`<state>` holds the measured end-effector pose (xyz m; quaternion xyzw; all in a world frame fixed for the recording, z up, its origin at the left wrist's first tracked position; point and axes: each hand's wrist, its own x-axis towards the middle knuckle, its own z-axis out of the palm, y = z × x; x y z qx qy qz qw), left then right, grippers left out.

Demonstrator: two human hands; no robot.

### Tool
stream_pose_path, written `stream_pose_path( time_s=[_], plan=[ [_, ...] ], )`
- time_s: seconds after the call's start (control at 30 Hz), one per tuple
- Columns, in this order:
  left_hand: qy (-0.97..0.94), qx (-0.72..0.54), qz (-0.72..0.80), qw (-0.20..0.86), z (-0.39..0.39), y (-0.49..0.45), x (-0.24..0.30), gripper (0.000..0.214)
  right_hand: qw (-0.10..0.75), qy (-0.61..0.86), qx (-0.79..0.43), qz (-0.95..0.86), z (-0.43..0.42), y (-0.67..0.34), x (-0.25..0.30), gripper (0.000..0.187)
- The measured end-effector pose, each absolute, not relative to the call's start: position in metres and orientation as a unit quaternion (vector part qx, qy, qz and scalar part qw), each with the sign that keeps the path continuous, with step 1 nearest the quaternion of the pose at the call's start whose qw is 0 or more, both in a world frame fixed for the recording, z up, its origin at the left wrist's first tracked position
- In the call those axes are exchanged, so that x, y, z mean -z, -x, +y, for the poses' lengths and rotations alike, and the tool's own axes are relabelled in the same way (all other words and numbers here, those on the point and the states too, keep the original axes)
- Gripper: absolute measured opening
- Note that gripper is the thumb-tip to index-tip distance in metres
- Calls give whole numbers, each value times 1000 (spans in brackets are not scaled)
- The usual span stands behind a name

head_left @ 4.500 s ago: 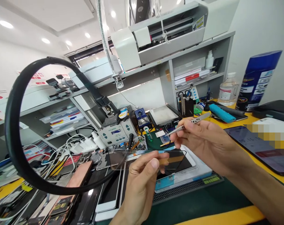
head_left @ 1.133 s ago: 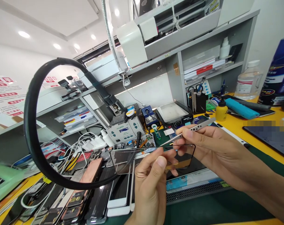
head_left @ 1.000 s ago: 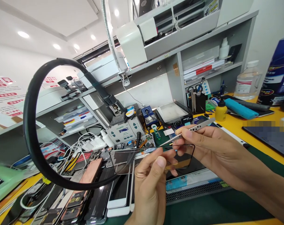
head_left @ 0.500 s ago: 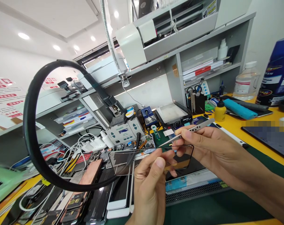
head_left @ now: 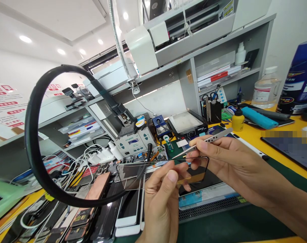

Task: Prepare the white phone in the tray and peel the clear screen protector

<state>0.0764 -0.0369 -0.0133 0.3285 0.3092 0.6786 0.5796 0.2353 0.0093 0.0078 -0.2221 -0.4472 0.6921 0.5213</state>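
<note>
My left hand (head_left: 163,195) is closed on a clear phone glass panel (head_left: 130,176) with a thin black border, pinching its long upper edge between thumb and fingers. Between the fingers of my right hand (head_left: 226,158) is a pair of metal tweezers (head_left: 215,136) with a row of holes. Their fine tip points left and meets or nearly meets the panel's upper edge, just above my left fingertips. Right fingers also lie by the panel's right end; whether they press on it I cannot tell. Beneath the panel, a dark-screened device lies on a metal mesh-sided box (head_left: 209,208).
A thick black hose (head_left: 31,135) loops at left from a grey control unit (head_left: 133,143). Phones and phone parts (head_left: 100,189) crowd the left bench beside white cables. A yellow bottle (head_left: 237,120) and a blue tool (head_left: 259,117) are at right. A green mat (head_left: 244,224) covers the front.
The glass panel has shifted very slightly to the left with my left hand. The tweezers and my right hand look almost unmoved.
</note>
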Motion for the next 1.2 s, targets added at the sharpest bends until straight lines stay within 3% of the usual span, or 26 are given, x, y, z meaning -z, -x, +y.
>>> stream_pose_path(
  time_s=[1.2],
  plan=[
    [-311, -692, 311, 572, -37, -77, 14, 22, 530, 167, -702, -445, 9, -237, -2, 18]
  ],
)
